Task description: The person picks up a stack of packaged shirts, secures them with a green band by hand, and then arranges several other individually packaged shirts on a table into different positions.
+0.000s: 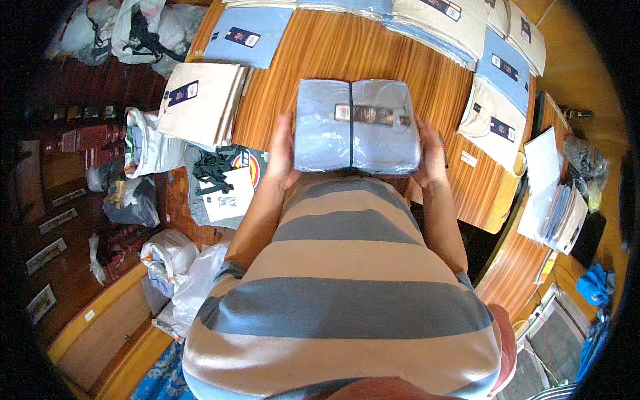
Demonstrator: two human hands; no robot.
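A bundle of light-blue folded garments [323, 130] in clear plastic is held level in front of my body, at the near edge of the wooden table. A black band runs across its middle, and a dark label shows through the wrapping. My left hand [285, 152] presses against its left side, and my right hand [432, 155] grips the right side. The fingers of both hands are partly hidden behind and beneath the bundle.
Packed cream garments [200, 120] lie at the table's left edge, beside a blue packed garment [250, 30]. More stacks line the far and right edges. White plastic bags [170, 257] sit on the left. A wooden side table [510, 267] at right carries folded garments.
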